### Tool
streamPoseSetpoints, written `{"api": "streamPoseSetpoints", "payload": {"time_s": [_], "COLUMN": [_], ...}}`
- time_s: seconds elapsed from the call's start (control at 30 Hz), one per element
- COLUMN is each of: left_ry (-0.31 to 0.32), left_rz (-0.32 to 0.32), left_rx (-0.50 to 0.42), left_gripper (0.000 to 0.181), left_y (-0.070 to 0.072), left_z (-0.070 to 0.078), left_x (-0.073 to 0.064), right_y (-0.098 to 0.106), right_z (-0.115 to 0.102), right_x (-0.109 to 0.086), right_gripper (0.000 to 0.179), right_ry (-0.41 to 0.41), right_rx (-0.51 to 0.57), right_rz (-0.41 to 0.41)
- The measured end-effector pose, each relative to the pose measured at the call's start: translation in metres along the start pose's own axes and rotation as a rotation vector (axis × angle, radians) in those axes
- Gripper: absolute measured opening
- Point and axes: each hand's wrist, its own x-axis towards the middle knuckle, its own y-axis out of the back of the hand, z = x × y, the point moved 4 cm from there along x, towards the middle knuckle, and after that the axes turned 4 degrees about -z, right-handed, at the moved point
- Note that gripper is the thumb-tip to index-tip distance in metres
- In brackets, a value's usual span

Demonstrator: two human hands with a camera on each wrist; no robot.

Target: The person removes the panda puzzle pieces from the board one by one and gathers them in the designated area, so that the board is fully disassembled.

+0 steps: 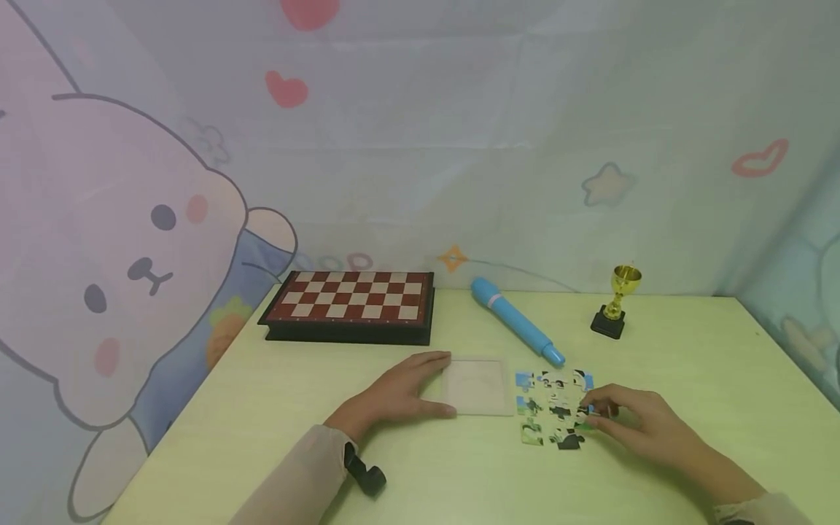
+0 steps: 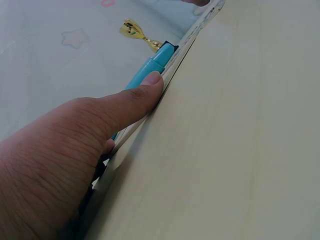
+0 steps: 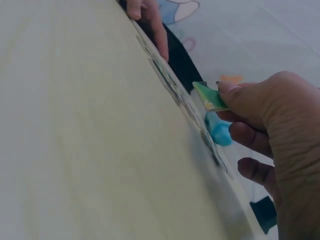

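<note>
My right hand [image 1: 646, 424] pinches a puzzle piece [image 3: 209, 97] between thumb and fingertip, and the right wrist view shows green on it, tilted above the table. Several other jigsaw pieces [image 1: 531, 432], with black, white, blue and green print, lie in loose rows just left of that hand. A pale square puzzle tray [image 1: 475, 388] sits flat to the left of these pieces. At its left side, my left hand [image 1: 402, 395] rests with fingers and thumb extended, the fingertips at the upper corner and the thumb along the lower edge.
Behind the left hand stands a folding chessboard box [image 1: 351, 332]. A thick blue pen-shaped object [image 1: 518, 324] lies diagonally behind the tray and pieces. A small gold trophy cup [image 1: 615, 310] on a black base is at the back right. A printed cloth [image 1: 459, 146] hangs behind the table.
</note>
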Motion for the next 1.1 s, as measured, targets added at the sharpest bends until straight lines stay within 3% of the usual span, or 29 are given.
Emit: {"api": "streamPoseSetpoints", "payload": {"time_s": [0.23, 0.47, 0.7, 0.87, 1.1], "left_ry": [0.002, -0.001, -0.004, 0.001, -0.013], "left_rz": [0.003, 0.011, 0.005, 0.020, 0.023], "left_rx": [0.010, 0.002, 0.005, -0.004, -0.014], "left_gripper": [0.100, 0.099, 0.100, 0.099, 0.097], "left_y": [0.000, 0.001, -0.002, 0.000, 0.003], "left_z": [0.001, 0.001, -0.002, -0.006, -0.010], "left_x": [-0.002, -0.003, -0.004, -0.007, -0.010], "right_y": [0.007, 0.002, -0.004, -0.010, -0.013], "right_z": [0.000, 0.005, 0.007, 0.008, 0.012], "right_x": [-0.021, -0.023, -0.023, -0.021, -0.016], "right_gripper": [0.049, 0.050, 0.051, 0.049, 0.047], "right_ry": [0.021, 0.126, 0.184, 0.168, 0.149], "right_rx": [0.048, 0.152, 0.130, 0.104, 0.153], "right_rz": [-0.014, -0.037, -0.048, -0.038, -0.014]}}
